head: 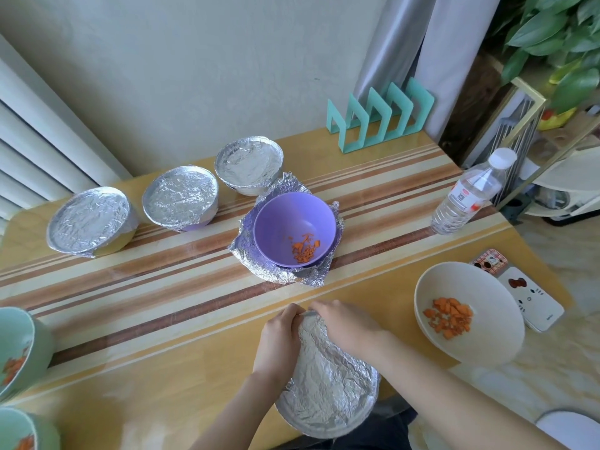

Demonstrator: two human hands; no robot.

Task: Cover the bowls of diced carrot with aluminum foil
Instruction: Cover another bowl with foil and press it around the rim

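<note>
The left hand (279,336) and the right hand (345,326) meet at the far rim of a bowl wrapped in foil (328,384). Both have their fingers curled over the crinkled foil edge, gripping it against the rim, with the fingertips of the two hands almost touching. The bowl itself is hidden under the foil and sits at the near edge of the striped table (162,287), between the forearms.

Just beyond the hands stands an uncovered purple bowl (293,228) with a little diced carrot (305,250) in it. It rests on an open foil sheet (259,259) whose edges turn up around it. To the right of the right hand, a white bowl (467,339) holds more carrot pieces and has no cover.

Farther out, beyond the left hand, three covered bowls (180,198) stand in a row along the wall. Far to the left of the left hand, two green bowls (19,345) with carrot show partly at the frame edge. Beyond the right hand stand a water bottle (467,196) and, at the back, a teal rack (380,121).
</note>
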